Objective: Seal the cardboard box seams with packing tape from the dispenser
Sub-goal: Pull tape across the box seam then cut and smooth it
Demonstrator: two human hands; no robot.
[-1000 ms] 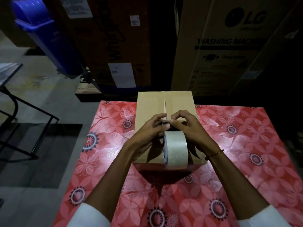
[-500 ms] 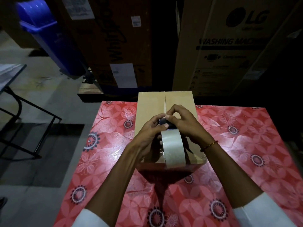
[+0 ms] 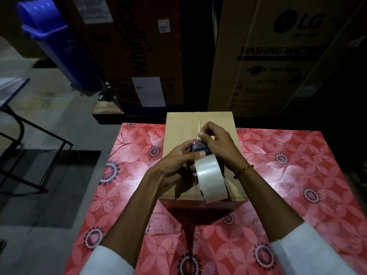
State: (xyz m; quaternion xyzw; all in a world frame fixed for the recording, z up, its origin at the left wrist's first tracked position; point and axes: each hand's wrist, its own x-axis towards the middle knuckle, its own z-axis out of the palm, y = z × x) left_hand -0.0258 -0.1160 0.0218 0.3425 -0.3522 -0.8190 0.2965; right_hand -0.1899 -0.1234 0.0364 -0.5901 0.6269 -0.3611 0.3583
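Just beyond the left fingers (image 3: 199,154) gripping the tape dispenser (image 3: 206,171), the right fingers (image 3: 201,134) have apparently peeled the tape end free; box (image 3: 178,126) seam unsealed.

The right hand (image 3: 216,144) has been raised, and the tape end (image 3: 196,140) has seemingly been peeled from the roll (image 3: 210,179).

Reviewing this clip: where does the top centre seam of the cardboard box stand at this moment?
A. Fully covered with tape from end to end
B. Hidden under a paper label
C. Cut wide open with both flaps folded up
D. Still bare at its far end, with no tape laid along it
D: beyond the hands, the seam of the cardboard box shows as a bare slit, while the right hand pinches the tape end at the tape dispenser held by the left hand.
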